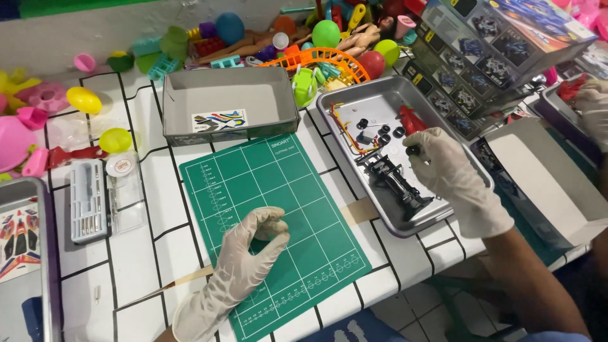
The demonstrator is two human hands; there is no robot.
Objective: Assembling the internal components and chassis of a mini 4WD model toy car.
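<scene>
Head view: right grip (437,166) pinches small black wheel (413,151) over metal tray (342,130), black chassis (396,183) just below-left. Left grip (256,244) curled, empty, on green cutting mat (278,183). Sticker sheet (219,120) in grey box (228,95) beyond; kit box lid (500,44) behind right grip.

White tiled table (145,215) with dark grout, against a pale wall (95,28).

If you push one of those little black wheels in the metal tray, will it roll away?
Probably. The little black wheels look round and small, so a nudge would likely send one rolling. The metal tray has a raised rim, which should stop it. The gloved right hand is pinching one, and it is likely light.
</scene>
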